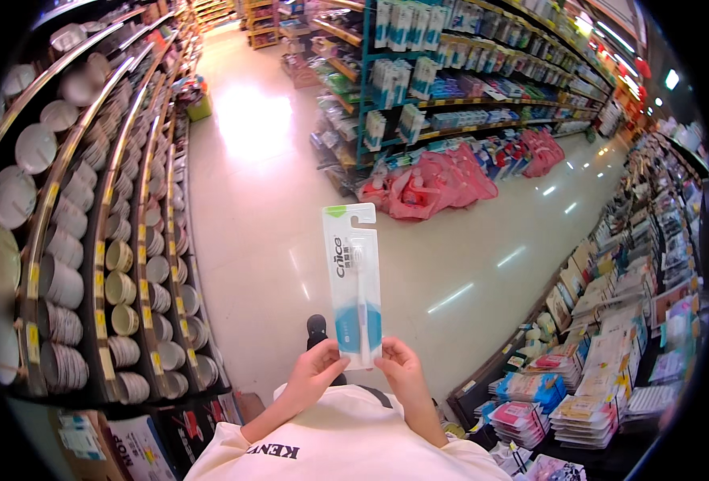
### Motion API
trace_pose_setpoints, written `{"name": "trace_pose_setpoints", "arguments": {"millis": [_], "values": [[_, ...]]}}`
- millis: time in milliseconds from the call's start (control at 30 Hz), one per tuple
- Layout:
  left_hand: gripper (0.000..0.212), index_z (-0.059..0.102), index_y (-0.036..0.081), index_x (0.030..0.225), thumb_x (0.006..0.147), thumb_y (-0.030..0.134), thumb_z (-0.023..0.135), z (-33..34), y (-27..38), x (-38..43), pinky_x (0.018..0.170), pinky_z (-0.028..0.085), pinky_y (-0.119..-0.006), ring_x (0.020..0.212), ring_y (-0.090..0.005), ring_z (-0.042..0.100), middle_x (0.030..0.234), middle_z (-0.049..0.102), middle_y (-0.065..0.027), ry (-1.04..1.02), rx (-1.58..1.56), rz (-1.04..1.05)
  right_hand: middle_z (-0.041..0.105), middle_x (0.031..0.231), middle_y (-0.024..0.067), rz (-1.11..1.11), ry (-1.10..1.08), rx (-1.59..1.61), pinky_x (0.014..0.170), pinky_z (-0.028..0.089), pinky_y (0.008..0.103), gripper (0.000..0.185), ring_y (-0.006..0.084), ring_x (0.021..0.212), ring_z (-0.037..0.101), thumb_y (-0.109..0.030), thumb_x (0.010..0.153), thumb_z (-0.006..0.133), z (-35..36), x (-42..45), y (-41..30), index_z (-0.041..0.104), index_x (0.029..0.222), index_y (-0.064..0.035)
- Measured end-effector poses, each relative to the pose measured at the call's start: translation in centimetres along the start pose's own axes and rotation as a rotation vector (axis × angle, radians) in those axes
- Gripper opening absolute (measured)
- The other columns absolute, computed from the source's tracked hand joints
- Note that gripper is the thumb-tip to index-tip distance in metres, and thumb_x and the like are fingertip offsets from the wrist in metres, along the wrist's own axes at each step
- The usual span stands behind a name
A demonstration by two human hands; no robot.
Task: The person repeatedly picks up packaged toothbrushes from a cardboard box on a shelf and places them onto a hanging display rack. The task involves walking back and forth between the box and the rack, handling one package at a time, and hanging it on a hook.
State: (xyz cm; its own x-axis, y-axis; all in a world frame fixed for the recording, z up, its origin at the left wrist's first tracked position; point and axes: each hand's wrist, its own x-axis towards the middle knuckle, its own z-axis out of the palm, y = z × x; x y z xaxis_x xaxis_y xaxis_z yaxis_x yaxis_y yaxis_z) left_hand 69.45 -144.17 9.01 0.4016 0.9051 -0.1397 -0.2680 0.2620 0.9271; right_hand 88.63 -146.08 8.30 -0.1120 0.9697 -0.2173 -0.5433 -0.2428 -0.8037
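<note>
A packaged toothbrush (361,282) in a white and blue blister card is held out in front of my body, its hook-hole end pointing away from me. My left hand (318,370) pinches the lower left edge of the card between thumb and fingers. On the opposite lower edge, my right hand (400,363) grips the card the same way. The brush shows white through the clear plastic, and the card bears printed writing. Below the card, a dark shoe (316,325) is partly visible on the floor.
Shelves of stacked bowls (121,287) and plates line the left side. Ahead stands a rack of hanging toothbrush packs (390,81), with pink plastic bags (432,183) on the floor before it. Packaged goods (589,415) fill the right-hand shelf. A shiny tiled floor (258,240) runs between.
</note>
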Motion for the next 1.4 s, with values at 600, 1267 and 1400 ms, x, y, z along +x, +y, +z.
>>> {"name": "trace_pose_setpoints", "arguments": {"millis": [600,1267,1400], "values": [[0.021,0.055,-0.003,0.111,0.091,0.002,0.057,-6.2,8.3,22.8,0.087,0.051,-0.031,0.098,-0.0160,0.061,0.103,0.062,-0.0100,-0.276,0.209,0.039,0.063,0.098,0.0033,-0.258,0.136,0.018,0.086,0.043,0.0253,0.024,0.0110,0.093,0.057,0.002,0.082,0.063,0.5,19.7,-6.2,0.062,0.106,-0.0005],[0.026,0.055,-0.003,0.115,0.091,0.004,0.058,-4.1,10.2,43.6,0.087,0.050,-0.030,0.097,-0.0153,0.061,0.104,0.062,-0.0092,-0.150,0.157,0.053,0.065,0.100,0.0051,-0.145,0.001,0.011,0.086,0.045,0.0285,0.023,0.0134,0.095,0.059,0.000,0.085,0.059,-7.2,38.9,-18.1,0.063,0.108,-0.0002],[0.026,0.055,-0.003,0.116,0.092,0.005,0.058,-0.2,11.8,49.0,0.086,0.050,-0.029,0.097,-0.0144,0.060,0.104,0.062,-0.0091,-0.143,0.130,0.069,0.065,0.100,0.0048,-0.195,-0.014,-0.058,0.086,0.045,0.0283,0.025,0.0127,0.094,0.059,0.000,0.086,0.059,-12.0,42.4,-22.2,0.062,0.110,0.0000]]}}
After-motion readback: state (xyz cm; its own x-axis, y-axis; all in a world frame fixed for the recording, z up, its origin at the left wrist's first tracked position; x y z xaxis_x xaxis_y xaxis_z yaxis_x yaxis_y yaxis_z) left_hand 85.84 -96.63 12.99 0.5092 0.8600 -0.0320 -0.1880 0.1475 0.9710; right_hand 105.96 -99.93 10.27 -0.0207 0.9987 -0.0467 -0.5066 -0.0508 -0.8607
